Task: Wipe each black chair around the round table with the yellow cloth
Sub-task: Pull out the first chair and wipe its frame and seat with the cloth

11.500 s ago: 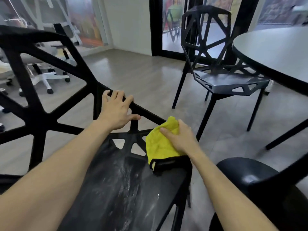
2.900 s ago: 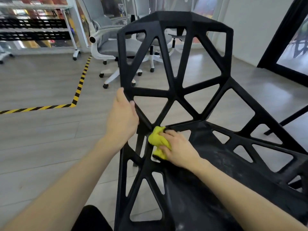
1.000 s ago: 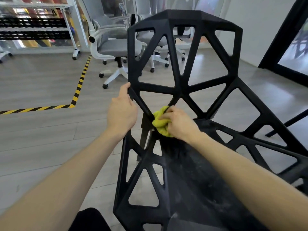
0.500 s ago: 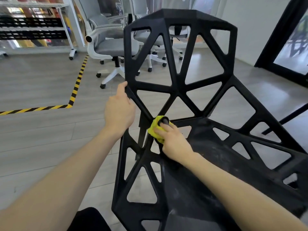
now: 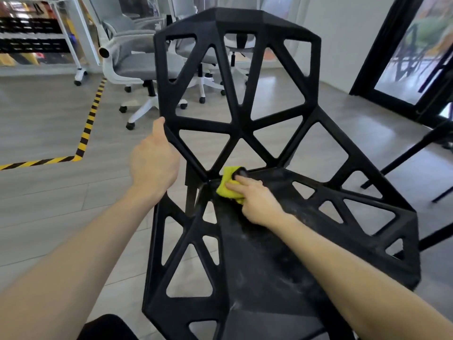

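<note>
Wiping the black chair [image 5: 245, 133] (seat's back corner), right hand [image 5: 255, 200] gripping yellow cloth [image 5: 226, 185], left hand [image 5: 154, 163] clasping a strut; dusty seat likely next.

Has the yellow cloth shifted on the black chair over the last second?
Yes. The yellow cloth, held by the right hand, slid down off the black lattice chair's backrest strut onto the rear corner of the seat.
</note>
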`<state>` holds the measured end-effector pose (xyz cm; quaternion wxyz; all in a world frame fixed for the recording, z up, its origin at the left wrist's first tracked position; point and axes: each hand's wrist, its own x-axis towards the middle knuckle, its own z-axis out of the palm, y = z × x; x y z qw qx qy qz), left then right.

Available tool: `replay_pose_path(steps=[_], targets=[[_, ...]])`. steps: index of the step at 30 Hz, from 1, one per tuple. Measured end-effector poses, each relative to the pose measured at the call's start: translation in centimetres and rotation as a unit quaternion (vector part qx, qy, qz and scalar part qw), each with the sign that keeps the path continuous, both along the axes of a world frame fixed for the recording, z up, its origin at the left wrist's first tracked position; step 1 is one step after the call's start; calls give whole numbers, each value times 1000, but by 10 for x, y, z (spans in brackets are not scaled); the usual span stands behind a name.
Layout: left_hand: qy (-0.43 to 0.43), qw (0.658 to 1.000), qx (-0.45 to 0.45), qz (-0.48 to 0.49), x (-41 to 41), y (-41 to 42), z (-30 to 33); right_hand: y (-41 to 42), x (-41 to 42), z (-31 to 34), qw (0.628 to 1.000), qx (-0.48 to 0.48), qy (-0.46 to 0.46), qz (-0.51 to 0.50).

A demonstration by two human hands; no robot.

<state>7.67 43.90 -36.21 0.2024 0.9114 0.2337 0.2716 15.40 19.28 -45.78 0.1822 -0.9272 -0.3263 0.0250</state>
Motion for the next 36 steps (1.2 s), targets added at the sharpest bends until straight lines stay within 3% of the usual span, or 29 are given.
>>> replay_pose_path(steps=[2, 4, 6, 9, 12, 14, 16, 17, 18, 20, 22, 24, 27, 31, 36], targets=[[-1, 1000, 23, -3, -1, 3, 0, 27, -22, 2, 994, 4, 30, 104], [-7, 999, 34, -3, -1, 1, 2, 6, -3, 10, 991, -11, 52, 124], [-20, 999, 49, 0, -2, -1, 2, -35, 27, 17, 996, -31, 64, 55], [-49, 986, 157, 2, -1, -3, 3, -88, 51, 29, 987, 68, 116, -90], [-40, 910, 395, -117, 4, -7, 8, -107, 37, 57, 946, 219, 163, -175], [13, 871, 414, -262, 9, -18, 8, -115, 21, 73, 914, 303, 178, -202], [78, 905, 226, -352, 14, -47, 4, -122, 2, 84, 878, 389, 208, -187], [106, 924, 82, -359, 19, -67, 1, -124, -6, 88, 856, 430, 222, -182], [123, 921, -74, -362, 24, -89, -1, -127, -15, 92, 836, 465, 235, -170], [141, 858, -321, -376, 40, -128, -8, -138, -25, 100, 791, 530, 255, -166], [148, 777, -461, -401, 54, -157, -16, -154, -30, 107, 749, 577, 274, -176], [143, 744, -509, -409, 62, -180, -19, -172, -32, 114, 728, 591, 286, -195], [117, 741, -527, -399, 71, -203, -11, -201, -27, 120, 727, 564, 302, -249], [95, 736, -547, -387, 85, -218, 19, -228, -5, 126, 741, 541, 261, -302], [92, 685, -624, -365, 90, -216, 25, -225, 7, 137, 789, 508, 193, -286]])
